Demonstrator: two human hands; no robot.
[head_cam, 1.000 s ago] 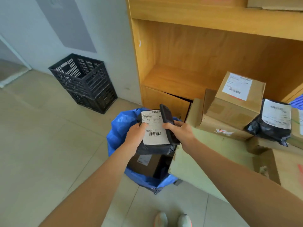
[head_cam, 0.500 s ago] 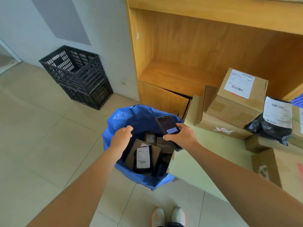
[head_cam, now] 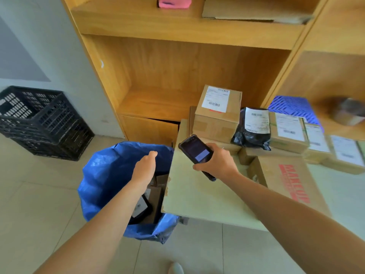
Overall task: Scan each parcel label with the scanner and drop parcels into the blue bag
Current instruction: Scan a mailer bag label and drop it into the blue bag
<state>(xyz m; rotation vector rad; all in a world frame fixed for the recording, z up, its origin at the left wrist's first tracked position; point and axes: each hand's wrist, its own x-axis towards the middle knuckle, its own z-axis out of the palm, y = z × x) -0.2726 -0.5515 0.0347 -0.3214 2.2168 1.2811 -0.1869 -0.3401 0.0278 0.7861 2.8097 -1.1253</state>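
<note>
The blue bag [head_cam: 106, 175] stands open on the floor, with brown boxes and a black labelled parcel [head_cam: 141, 207] inside. My left hand [head_cam: 145, 168] hovers empty over the bag's mouth, fingers stretched out. My right hand [head_cam: 217, 161] grips the black handheld scanner [head_cam: 195, 153], its lit screen facing up, above a large flat cardboard box [head_cam: 197, 194]. Beyond it sit a brown box with a white label [head_cam: 216, 113], a black poly parcel with a label [head_cam: 253, 126], and more labelled boxes [head_cam: 289, 131] to the right.
A wooden shelf unit [head_cam: 177, 66] stands behind the parcels, with a pink item [head_cam: 173, 2] on its top shelf. A black plastic crate [head_cam: 39, 121] sits on the tiled floor at left. A box with red print [head_cam: 292, 184] lies at right. A blue patterned crate [head_cam: 296, 107] is behind the boxes.
My left hand let the black labelled parcel fall into the blue bag and is now empty and stretched out. The scanner hand lifted toward the stacked parcels; the view tilted up.
</note>
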